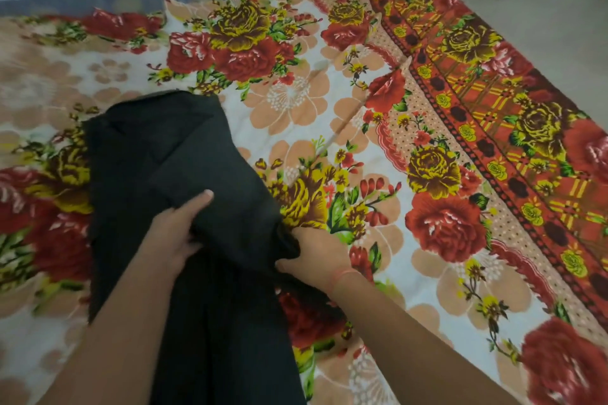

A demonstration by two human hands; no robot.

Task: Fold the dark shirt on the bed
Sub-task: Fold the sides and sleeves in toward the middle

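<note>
My left hand (pixel 176 233) pinching dark shirt (pixel 184 174) fold, right hand (pixel 316 256) gripping edge at 3 o'clock. Shirt bunched on bed (pixel 329 82), 7 o'clock. Risk: uneven pull skews fold.

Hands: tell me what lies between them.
In the head view, a bunched fold of the dark shirt spans from left hand to right hand.
</note>
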